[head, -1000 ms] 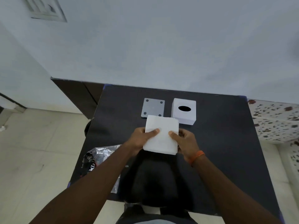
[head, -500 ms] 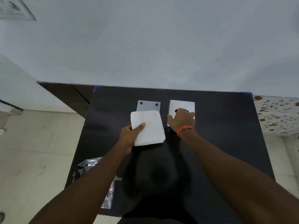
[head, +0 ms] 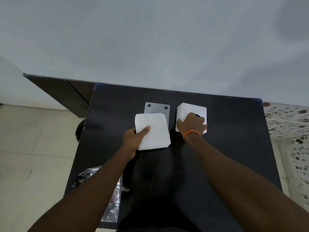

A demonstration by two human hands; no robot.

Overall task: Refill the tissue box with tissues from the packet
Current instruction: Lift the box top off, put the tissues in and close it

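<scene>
A white stack of tissues [head: 153,131] is held flat over the black table [head: 234,148] by my left hand [head: 133,139], thumb on top, fingers below. To its right stands the white cube tissue box [head: 189,109]; my right hand [head: 192,122] grips it from the near side and covers most of its dark top opening. A grey flat panel [head: 157,107] with dark dots lies behind the stack, partly hidden by it. The shiny plastic packet [head: 113,198] lies at the table's near left edge, under my left forearm.
The table stands against a pale wall, with a dark cabinet [head: 63,91] at the back left. Tiled floor lies to the left and a speckled surface [head: 287,118] to the right.
My right hand let go of the tissue stack and moved to the box, now gripping it. My left hand alone holds the stack, carried a little farther from me.
</scene>
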